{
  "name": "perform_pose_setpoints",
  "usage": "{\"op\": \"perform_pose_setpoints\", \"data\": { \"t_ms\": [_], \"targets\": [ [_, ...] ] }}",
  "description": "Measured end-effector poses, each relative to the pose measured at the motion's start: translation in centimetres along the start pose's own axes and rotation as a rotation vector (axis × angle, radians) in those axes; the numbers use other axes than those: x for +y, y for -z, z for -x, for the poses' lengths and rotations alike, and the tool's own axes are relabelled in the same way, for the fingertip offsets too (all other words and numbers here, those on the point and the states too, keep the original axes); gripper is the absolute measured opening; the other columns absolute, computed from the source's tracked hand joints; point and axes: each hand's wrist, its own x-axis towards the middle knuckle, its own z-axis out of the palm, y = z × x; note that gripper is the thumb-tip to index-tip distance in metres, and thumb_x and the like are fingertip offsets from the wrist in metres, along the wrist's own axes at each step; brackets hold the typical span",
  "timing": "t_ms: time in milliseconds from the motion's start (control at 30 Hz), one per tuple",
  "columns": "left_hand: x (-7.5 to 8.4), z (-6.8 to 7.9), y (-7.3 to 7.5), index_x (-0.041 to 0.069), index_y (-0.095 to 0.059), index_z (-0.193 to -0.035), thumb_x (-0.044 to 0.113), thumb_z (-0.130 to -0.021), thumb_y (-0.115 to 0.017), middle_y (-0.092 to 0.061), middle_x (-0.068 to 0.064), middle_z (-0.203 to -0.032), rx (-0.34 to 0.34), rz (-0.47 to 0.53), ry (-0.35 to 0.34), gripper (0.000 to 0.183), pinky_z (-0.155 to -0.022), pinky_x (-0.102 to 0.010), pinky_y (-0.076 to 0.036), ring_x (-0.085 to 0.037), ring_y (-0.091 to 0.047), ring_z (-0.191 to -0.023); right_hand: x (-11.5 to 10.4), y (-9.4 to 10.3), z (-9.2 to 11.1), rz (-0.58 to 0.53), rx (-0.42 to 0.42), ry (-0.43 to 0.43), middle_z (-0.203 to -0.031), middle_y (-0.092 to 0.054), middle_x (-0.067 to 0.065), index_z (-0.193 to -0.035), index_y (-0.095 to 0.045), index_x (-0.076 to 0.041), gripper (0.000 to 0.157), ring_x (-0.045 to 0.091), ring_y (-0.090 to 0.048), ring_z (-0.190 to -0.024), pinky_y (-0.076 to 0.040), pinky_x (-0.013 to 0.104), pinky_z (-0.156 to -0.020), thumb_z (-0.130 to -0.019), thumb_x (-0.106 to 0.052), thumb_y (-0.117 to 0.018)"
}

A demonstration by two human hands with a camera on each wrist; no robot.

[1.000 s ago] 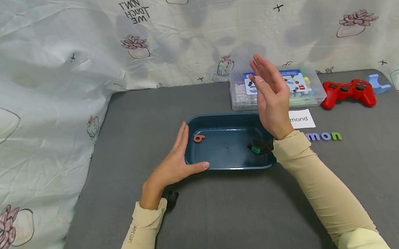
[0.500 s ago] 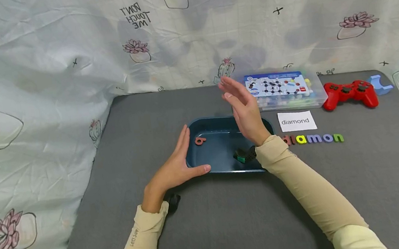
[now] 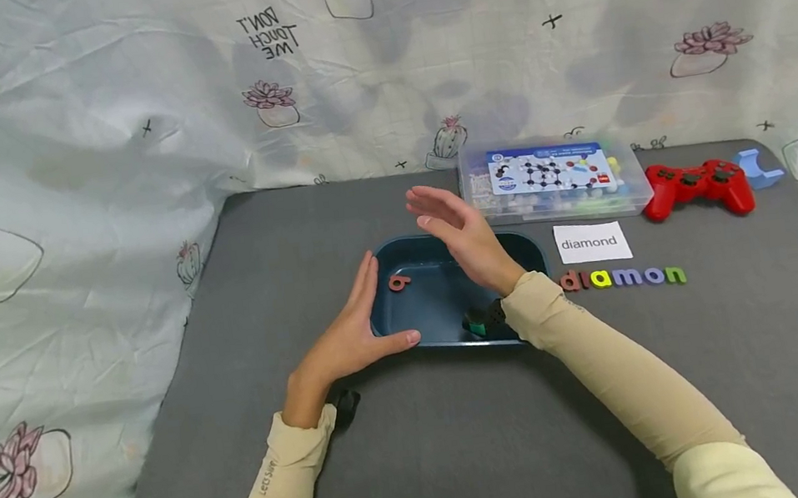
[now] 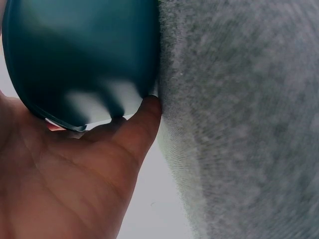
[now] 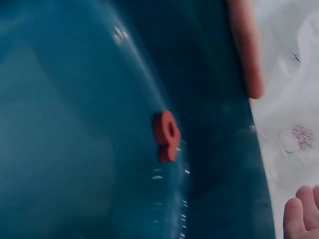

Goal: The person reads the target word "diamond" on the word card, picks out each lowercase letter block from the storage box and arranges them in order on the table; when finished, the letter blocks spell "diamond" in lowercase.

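My left hand (image 3: 338, 337) rests against the left end of the dark teal tray (image 3: 430, 346). Its fingers lie straight along the outer end wall and its thumb reaches along the front rim. The left wrist view shows fingertips at the tray's (image 4: 84, 45) lower edge. Inside the tray, near its left end, lies a small reddish letter (image 3: 399, 282), its loop and short stem seen closer as a letter (image 5: 168, 137) in the right wrist view. Over the tray's right half hovers my right hand (image 3: 469, 240), fingers loosely extended, holding nothing.
A white card (image 3: 592, 242) reading "diamond" lies right of the tray, above a row of coloured letters (image 3: 626, 277) spelling "diamon". Behind stand a clear plastic box (image 3: 556, 178), a red game controller (image 3: 697, 187) and a light blue plastic piece (image 3: 759, 168).
My right hand has moved left and lower over the tray, uncovering the card, the box label and the first letters of the row. The left hand stays at the tray's end.
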Motion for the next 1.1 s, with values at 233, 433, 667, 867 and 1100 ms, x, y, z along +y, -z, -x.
{"op": "perform_pose_setpoints", "data": {
  "t_ms": [233, 433, 667, 867, 1100],
  "targets": [
    [-0.1, -0.1, 0.1, 0.022, 0.008, -0.173, 0.067, -0.088, -0.079, 0.018, 0.014, -0.176, -0.010, 0.009, 0.002, 0.130, -0.126, -0.060, -0.018, -0.021, 0.002, -0.163, 0.4, -0.4, 0.3, 0.137, -0.050, -0.060, -0.148, -0.060, 0.019, -0.150, -0.055, 0.004, 0.042, 0.028, -0.057, -0.138, -0.044, 0.041, -0.115, -0.110, -0.009, -0.059],
    [-0.2, -0.1, 0.1, 0.023, 0.010, -0.172, 0.066, -0.089, -0.079, 0.019, 0.016, -0.175, -0.019, 0.023, 0.001, 0.129, -0.126, -0.059, -0.018, -0.019, 0.003, -0.162, 0.6, -0.5, 0.4, 0.147, -0.097, -0.130, -0.141, -0.063, 0.025, -0.142, -0.061, 0.007, 0.037, 0.035, -0.061, -0.132, -0.047, 0.043, -0.113, -0.109, -0.009, -0.062],
    [-0.3, -0.1, 0.3, 0.023, 0.011, -0.172, 0.066, -0.090, -0.078, 0.019, 0.007, -0.177, -0.014, 0.030, -0.018, 0.128, -0.126, -0.060, -0.018, -0.019, 0.004, -0.162, 0.8, -0.5, 0.1, 0.285, -0.221, -0.268, -0.135, -0.068, 0.024, -0.138, -0.066, 0.007, 0.038, 0.028, -0.068, -0.121, -0.052, 0.044, -0.107, -0.106, -0.013, -0.067],
    [-0.2, 0.0, 0.3, 0.022, 0.009, -0.172, 0.067, -0.090, -0.078, 0.018, 0.004, -0.178, -0.012, 0.020, -0.022, 0.128, -0.125, -0.061, -0.020, -0.021, 0.002, -0.163, 1.4, -0.6, -0.2, 0.445, -0.283, -0.295, -0.126, -0.073, 0.018, -0.134, -0.070, 0.006, 0.035, 0.027, -0.070, -0.115, -0.055, 0.044, -0.102, -0.102, -0.007, -0.071],
    [-0.2, 0.0, 0.2, 0.024, 0.010, -0.172, 0.068, -0.089, -0.078, 0.018, 0.004, -0.178, -0.011, 0.022, -0.025, 0.128, -0.125, -0.061, -0.019, -0.020, 0.001, -0.163, 2.4, -0.5, -0.5, 0.536, -0.444, -0.300, -0.138, -0.069, 0.016, -0.146, -0.062, 0.003, 0.050, 0.027, -0.064, -0.129, -0.050, 0.044, -0.110, -0.098, -0.006, -0.075]
  ]
}}
